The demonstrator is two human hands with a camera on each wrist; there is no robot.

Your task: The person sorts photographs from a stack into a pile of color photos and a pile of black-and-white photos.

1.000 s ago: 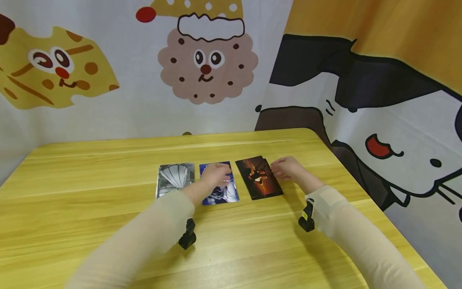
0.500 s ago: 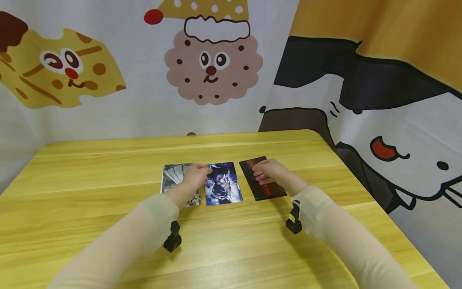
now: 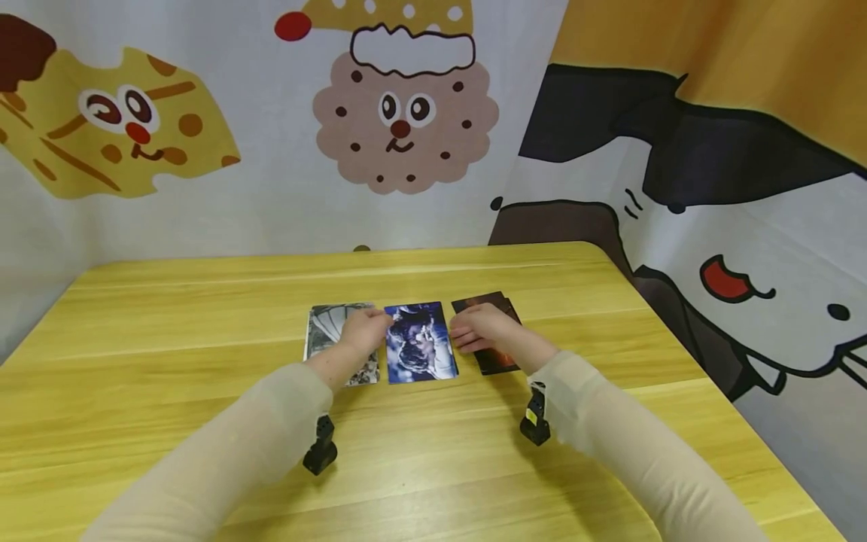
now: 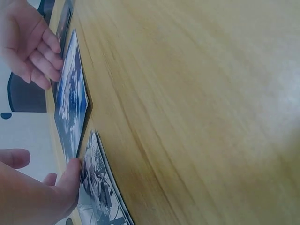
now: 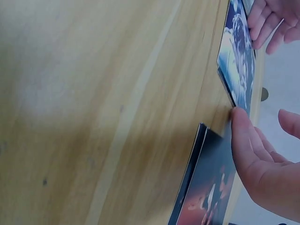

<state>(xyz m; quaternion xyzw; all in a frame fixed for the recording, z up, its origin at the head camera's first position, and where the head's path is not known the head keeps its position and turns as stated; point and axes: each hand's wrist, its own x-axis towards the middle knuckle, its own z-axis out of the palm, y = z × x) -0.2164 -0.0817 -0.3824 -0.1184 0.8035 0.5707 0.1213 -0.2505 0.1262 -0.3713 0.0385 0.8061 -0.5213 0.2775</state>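
Note:
Three small stacks of picture cards lie in a row on the table. The middle stack has a blue and white picture on top. My left hand reaches over the grey-picture stack, fingertips right at the middle stack's left edge. From the other side, my right hand covers part of the dark orange-and-black stack, with fingertips at the middle stack's right edge. Both hands have extended fingers, and the right wrist view shows the right fingers beside the blue card's corner.
The wooden table extends around the cards, its back edge close to a cartoon-printed curtain. A black wrist camera hangs under the left sleeve, another camera under the right.
My left hand has moved left, from over the blue card to its left edge. My right hand has moved left across the dark stack to the blue stack's right edge.

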